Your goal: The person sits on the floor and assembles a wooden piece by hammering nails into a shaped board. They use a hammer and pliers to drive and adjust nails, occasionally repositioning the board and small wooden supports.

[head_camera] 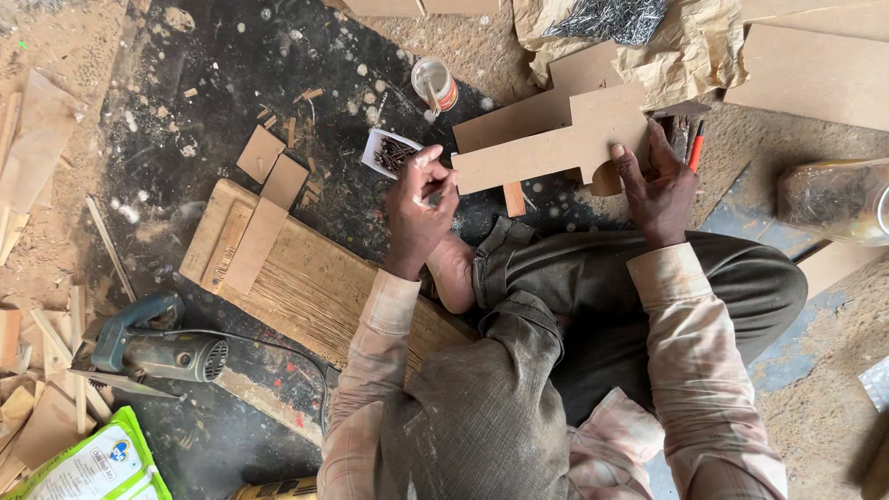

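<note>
Right hand [659, 190] fingers flat and spread on the board [556, 143]; left hand [419, 208] pinched beside its edge, contents unclear.

Even, soft daylight, bright enough throughout; shadows were faint and short (no hard edges anywhere). Slight glare on the plastic jar [838, 199] at right. Centre was sharp, corners mildly stretched and a bit softer

One head-worn camera looks steeply down (fairly close) at the floor [231, 83].
</note>
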Available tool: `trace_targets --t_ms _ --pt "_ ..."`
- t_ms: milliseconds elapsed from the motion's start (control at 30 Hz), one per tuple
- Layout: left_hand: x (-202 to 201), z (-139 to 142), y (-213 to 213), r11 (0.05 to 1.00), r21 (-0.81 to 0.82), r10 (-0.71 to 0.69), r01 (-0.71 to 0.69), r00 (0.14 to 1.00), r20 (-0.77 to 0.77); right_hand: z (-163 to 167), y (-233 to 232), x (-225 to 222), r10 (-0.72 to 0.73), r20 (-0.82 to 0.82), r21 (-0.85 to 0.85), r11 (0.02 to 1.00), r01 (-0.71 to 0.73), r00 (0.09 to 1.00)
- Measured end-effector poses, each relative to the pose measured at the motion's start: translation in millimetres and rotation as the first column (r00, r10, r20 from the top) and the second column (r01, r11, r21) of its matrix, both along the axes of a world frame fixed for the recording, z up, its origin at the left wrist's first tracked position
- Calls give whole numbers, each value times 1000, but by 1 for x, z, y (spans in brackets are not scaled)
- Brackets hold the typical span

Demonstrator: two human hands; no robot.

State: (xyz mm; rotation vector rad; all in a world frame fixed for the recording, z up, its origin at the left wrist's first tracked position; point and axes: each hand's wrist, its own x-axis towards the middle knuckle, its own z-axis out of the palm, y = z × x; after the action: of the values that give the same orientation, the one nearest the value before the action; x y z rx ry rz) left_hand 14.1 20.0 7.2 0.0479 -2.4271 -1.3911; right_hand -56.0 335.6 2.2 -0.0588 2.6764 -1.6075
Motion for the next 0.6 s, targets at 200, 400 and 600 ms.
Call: trace_targets --t_ms 200,400,600 --pt "14 -5 14 986 136 -104 95 993 60 -11 8 0 -4 16 -17 1000 5 1000" --pt "17 -11 23 995 100 -32 26 998 60 -15 10 -1 -1 38 -91 996 5 999" --pt "18 -22 27 996 82 39 -42 998 46 -12 11 2 -26 60 -14 1000 27 998"
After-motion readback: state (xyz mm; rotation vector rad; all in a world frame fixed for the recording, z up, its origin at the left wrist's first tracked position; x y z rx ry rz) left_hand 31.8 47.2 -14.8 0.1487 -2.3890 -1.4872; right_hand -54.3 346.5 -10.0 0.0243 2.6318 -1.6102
